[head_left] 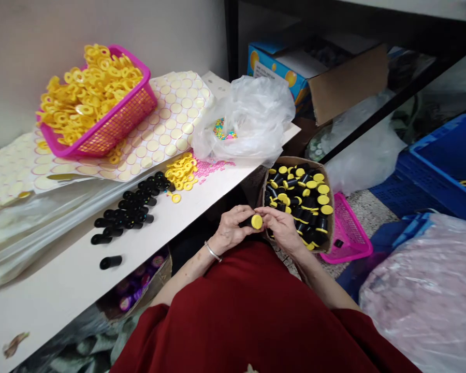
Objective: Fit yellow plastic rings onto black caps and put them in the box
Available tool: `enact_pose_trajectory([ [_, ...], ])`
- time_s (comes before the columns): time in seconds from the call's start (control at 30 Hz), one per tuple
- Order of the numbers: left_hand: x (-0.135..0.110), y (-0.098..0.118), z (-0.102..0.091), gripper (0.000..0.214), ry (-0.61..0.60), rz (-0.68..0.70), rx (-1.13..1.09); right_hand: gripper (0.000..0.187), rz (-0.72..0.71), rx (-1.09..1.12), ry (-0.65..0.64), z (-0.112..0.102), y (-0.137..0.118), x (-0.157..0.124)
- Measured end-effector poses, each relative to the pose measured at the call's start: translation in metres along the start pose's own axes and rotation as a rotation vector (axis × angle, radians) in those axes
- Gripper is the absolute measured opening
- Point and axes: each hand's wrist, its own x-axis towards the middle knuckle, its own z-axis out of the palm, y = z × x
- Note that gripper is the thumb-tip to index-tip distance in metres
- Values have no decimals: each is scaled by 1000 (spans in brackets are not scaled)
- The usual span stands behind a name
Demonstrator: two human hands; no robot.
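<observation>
In front of my dark red top, my left hand (233, 226) is closed around a small black tube, its yellow cap (257, 221) facing up toward me. My right hand (281, 227) is pinched at the cap's edge, its fingertips partly hidden. Just beyond the right hand, a cardboard box (331, 235) holds many black tubes with yellow caps. On the white table to the left stand several black tubes (129, 206) without caps, some with coloured bits at their mouths. Beside them lie a pile of yellow ring-shaped parts (182, 172) and scattered pink beads (208, 167).
A pink basket (120, 122) heaped with yellow parts sits on sheets of round stickers (166, 124). A plastic bag (252, 119) holds coloured beads. On the floor are another pink basket (351, 228), blue crates (442, 150) and a large plastic bag (431, 295).
</observation>
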Motion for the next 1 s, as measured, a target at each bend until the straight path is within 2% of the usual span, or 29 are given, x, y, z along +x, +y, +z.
enact_pose_trajectory([
  [0.07, 0, -1, -2, 34, 23, -7, 30, 44, 114, 159, -86, 1, -3, 2],
  [0.13, 0, -3, -4, 32, 18, 2, 34, 51, 210, 271, -230, 4, -7, 2],
  [0.2, -1, -5, -4, 30, -14, 27, 2, 49, 273, 305, -326, 8, -9, 2],
  [0.37, -5, -7, 0, 25, -65, 84, -15, 32, 292, 306, -272, 21, -5, -1],
  [0.53, -8, -11, 5, 29, -94, 54, -12, 23, 196, 388, -110, 32, 8, -1],
  [0.6, -8, -13, 5, 28, -121, 17, -9, 25, 188, 443, -88, 32, 11, 1],
  [0.8, -4, -15, 0, 33, -159, -124, -66, 44, 260, 566, -276, 19, 13, 0],
  [1.0, 0, -10, 1, 38, -143, -160, -227, 54, 254, 610, -393, 6, 15, -2],
])
